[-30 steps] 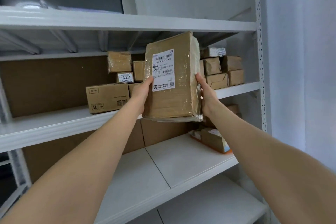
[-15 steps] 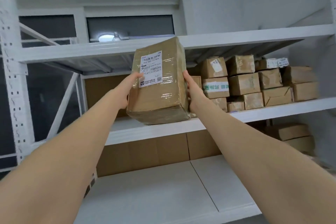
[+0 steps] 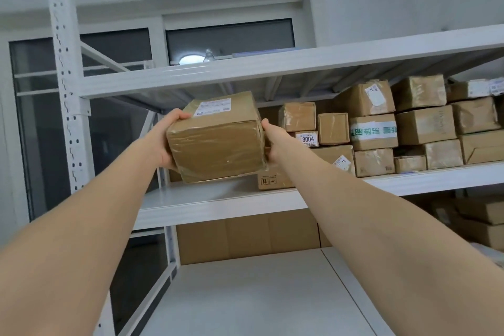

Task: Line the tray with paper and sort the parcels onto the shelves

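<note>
Head view shows me the parcel (image 3: pixel 218 142) held between both hands, tilted, just above the shelf (image 3: pixel 218 203) below the grip; I cannot tell whether its far edge already touches. The left hand (image 3: pixel 165 142) grips one side face with its thumb hooked over the top edge; the right hand (image 3: pixel 272 138) clamps the opposite face, fingers mostly hidden behind the carton. The label (image 3: pixel 212 108) faces up, beyond the thumbs. I judge it a stiff cardboard carton, moderately heavy (two hands and a low hold suggest that); the clear tape (image 3: pixel 252 131) wrapping it looks glossy, so likely slippery under squeeze alone. Best hold, to my mind: the side faces low down, fingers under the bottom edge, thumbs on top; the dented corners offer poor purchase. Stacked boxes (image 3: pixel 381 128) stand just right of the right hand, so clearance that side is tight.
</note>
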The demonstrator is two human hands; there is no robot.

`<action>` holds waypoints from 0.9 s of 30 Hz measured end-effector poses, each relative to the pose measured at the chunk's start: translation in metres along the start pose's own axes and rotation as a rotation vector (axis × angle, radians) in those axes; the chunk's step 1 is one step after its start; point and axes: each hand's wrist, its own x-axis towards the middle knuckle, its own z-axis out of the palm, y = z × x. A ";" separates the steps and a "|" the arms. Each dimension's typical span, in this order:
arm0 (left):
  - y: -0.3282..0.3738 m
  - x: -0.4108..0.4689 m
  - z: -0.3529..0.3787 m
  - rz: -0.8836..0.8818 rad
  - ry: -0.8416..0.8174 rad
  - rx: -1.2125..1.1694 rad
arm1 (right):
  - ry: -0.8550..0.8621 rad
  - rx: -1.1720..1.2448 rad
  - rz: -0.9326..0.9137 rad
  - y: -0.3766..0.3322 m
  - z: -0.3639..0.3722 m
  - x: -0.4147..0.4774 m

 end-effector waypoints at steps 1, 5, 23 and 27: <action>0.001 0.005 -0.004 -0.010 0.022 -0.001 | 0.003 -0.013 -0.018 0.002 0.007 0.003; -0.003 0.025 -0.010 -0.073 0.065 0.018 | 0.098 -0.129 -0.114 0.009 0.025 0.024; -0.028 0.130 -0.010 -0.134 0.053 0.020 | 0.231 -0.787 -0.422 0.025 0.041 0.103; -0.030 0.137 -0.019 -0.105 0.020 0.038 | 0.245 -0.857 -0.442 0.036 0.051 0.115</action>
